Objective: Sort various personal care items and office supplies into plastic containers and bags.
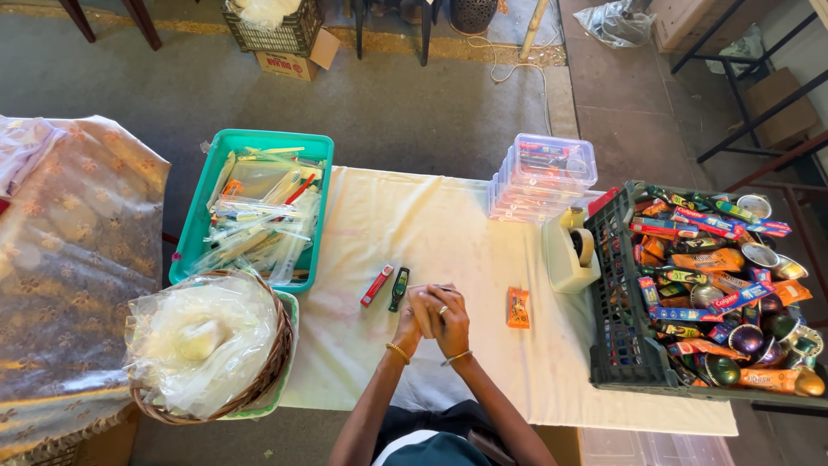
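cream-clothed table (pixel 483 362) below me, my left hand (pixel 417 316) and right hand (pixel 447 318) pressed together — whether anything sits between them i cannot tell, red packet (pixel 376 286) and green tube (pixel 398 288) just beside, orange sachet (pixel 517 307) near

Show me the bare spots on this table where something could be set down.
The cloth is bare between the green tray and the stack of clear boxes, and again between the orange packet and the tape dispenser. It is crowded around the hands, the wicker basket and the black crate.
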